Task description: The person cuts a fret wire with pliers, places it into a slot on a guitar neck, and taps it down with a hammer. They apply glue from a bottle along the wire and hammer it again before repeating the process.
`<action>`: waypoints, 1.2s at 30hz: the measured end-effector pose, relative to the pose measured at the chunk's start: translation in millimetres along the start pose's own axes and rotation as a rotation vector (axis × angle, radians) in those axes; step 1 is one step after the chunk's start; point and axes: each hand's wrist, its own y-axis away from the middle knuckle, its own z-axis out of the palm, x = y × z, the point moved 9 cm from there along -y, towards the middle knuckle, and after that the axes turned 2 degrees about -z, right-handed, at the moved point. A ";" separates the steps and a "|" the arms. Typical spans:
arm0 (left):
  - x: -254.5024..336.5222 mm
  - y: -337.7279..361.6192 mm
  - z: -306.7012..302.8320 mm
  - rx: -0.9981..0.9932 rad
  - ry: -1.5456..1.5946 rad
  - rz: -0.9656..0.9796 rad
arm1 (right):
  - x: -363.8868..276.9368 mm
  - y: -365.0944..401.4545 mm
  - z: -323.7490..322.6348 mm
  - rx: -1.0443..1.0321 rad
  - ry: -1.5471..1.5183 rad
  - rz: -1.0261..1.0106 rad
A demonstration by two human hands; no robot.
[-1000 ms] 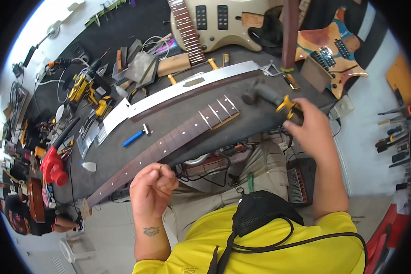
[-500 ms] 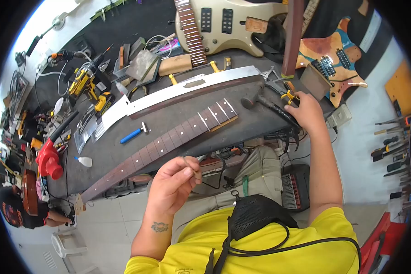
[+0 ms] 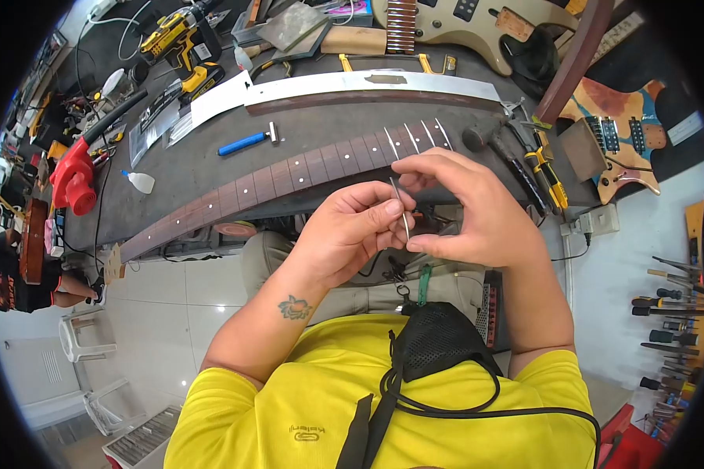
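Between the thumb and fingers of my left hand (image 3: 360, 227) is a short, thin metal fret wire (image 3: 400, 205), held nearly upright. My right hand (image 3: 469, 203) curves around its far side, thumb and fingers apart, with nothing gripped. Beyond both hands a dark guitar neck (image 3: 281, 176) with dot inlays lies slantwise along the bench edge; a few bright frets sit at its right end, partly behind my right hand. Right of that end rest a black hammer (image 3: 516, 168) and yellow-handled pliers (image 3: 546, 176).
A long metal straightedge (image 3: 368, 84) lies behind the neck, with a blue-handled tool (image 3: 246, 144) nearer. A red blower (image 3: 74, 180) and yellow drill (image 3: 181, 47) are at left. Guitar bodies (image 3: 614, 141) lie at the back right. Another person (image 3: 12, 273) is at far left.
My right hand has left the yellow-handled pliers and come across beside my left hand, with nothing in it. My left hand has moved right and up, still holding the wire. The view has shifted.
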 end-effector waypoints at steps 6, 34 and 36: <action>10.2 12.5 -8.2 0.006 -0.010 0.046 | -6.9 -11.7 17.7 -0.092 -0.019 -0.016; -163.9 42.1 -188.3 0.032 -0.463 -0.411 | 81.9 -89.9 41.3 -0.374 0.344 0.346; -184.6 36.7 -239.1 0.237 -0.684 -0.595 | 84.0 -89.6 44.9 -0.382 0.345 0.335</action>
